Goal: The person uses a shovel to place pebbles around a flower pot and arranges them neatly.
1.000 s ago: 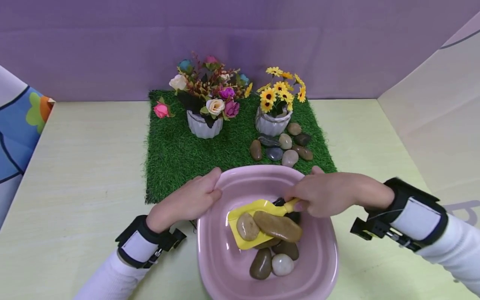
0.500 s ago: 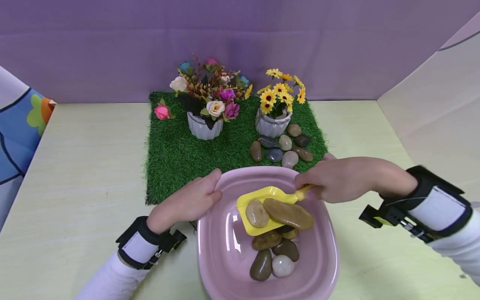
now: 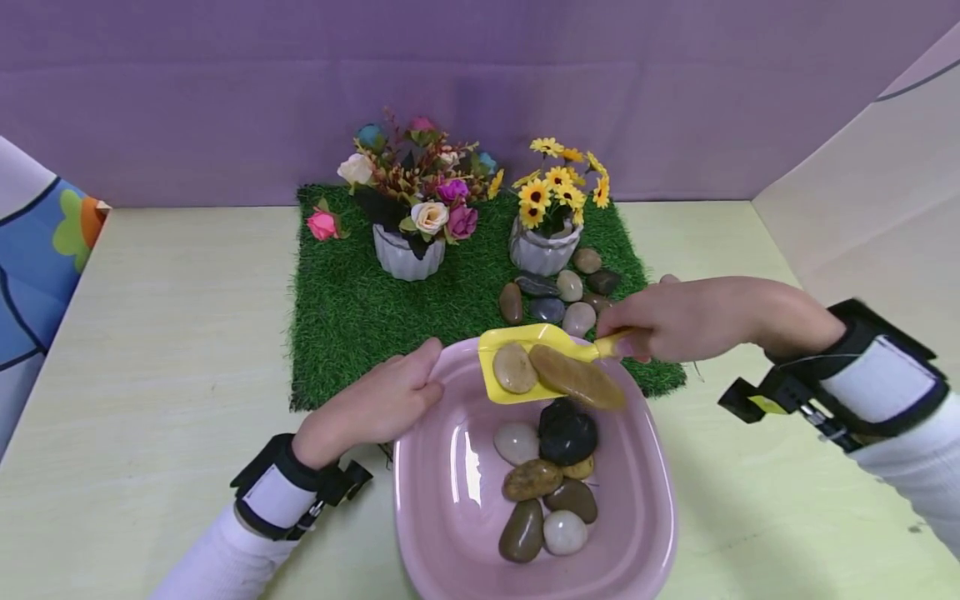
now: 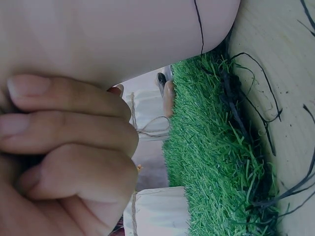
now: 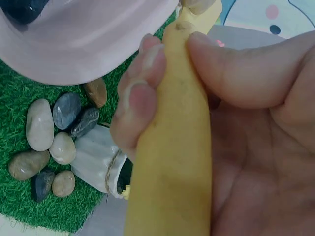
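My left hand (image 3: 378,396) grips the left rim of a pink basin (image 3: 461,546); in the left wrist view its fingers curl against the basin wall (image 4: 123,39). In my right hand (image 3: 697,318) is the handle of a small yellow toy shovel (image 3: 553,336), with fingers and thumb wrapped around it in the right wrist view. The shovel blade carries a round beige stone (image 3: 515,368) and a long brown stone (image 3: 576,379), over the basin's far rim. Below, several stones lie in the basin, including a black one (image 3: 567,432) and a whitish one (image 3: 566,532).
Behind the basin lies a green turf mat (image 3: 352,308) on the pale table (image 3: 187,350). It bears two white flower pots (image 3: 408,252), a group of stones (image 3: 547,310) and a loose pink rose (image 3: 322,223). A purple backdrop (image 3: 675,100) hangs behind.
My right hand has lifted the shovel with its two stones up and away from me, from inside the basin to its far rim, uncovering stones below. My left hand stays put.
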`<state>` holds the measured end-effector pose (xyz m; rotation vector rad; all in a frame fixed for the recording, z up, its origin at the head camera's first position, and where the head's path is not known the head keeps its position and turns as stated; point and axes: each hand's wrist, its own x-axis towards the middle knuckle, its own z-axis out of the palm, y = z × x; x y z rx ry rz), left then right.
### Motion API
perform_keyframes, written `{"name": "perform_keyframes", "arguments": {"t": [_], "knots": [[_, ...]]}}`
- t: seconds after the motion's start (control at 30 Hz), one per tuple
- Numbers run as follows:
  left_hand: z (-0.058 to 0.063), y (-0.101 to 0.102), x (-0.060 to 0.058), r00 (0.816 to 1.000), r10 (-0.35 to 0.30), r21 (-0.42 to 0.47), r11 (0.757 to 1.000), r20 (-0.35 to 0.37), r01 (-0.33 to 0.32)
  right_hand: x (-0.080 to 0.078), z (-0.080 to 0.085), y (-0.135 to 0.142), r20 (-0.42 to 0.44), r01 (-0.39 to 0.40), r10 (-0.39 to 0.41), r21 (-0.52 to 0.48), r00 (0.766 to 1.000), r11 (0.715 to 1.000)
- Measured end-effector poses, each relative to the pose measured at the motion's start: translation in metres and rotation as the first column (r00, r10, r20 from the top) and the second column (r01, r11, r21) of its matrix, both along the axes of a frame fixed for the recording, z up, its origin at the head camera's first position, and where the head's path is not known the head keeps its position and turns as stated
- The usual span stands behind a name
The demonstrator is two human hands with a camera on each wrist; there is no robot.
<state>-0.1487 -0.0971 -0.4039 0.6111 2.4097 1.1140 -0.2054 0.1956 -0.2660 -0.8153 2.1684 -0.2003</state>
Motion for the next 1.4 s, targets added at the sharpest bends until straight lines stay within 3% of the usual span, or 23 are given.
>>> {"name": "perform_keyframes", "arguments": {"t": [0.37,0.6,0.97,1.17,1.4], "knots": [[0.001,-0.001,0.001,1.000,0.000,0.010,1.000,0.027,0.000,-0.021,0.002,0.000,0.003,0.028,-0.028,0.029,1.000,0.999],[0.001,-0.001,0.001,0.999,-0.002,0.027,1.000,0.044,0.000,-0.036,-0.005,0.004,0.046,0.097,-0.096,-0.012,0.994,0.995],[0.002,-0.002,0.001,0.999,-0.009,0.028,1.000,0.032,0.008,-0.054,-0.014,0.002,0.030,0.195,-0.194,-0.020,0.980,0.981],[0.002,-0.001,0.002,0.999,-0.002,0.035,0.999,0.039,0.001,-0.058,-0.025,-0.001,0.021,0.226,-0.226,-0.051,0.974,0.973],[0.002,-0.001,0.001,1.000,-0.003,0.026,1.000,0.031,0.003,-0.060,-0.043,-0.003,0.078,0.301,-0.295,-0.099,0.952,0.948]]}}
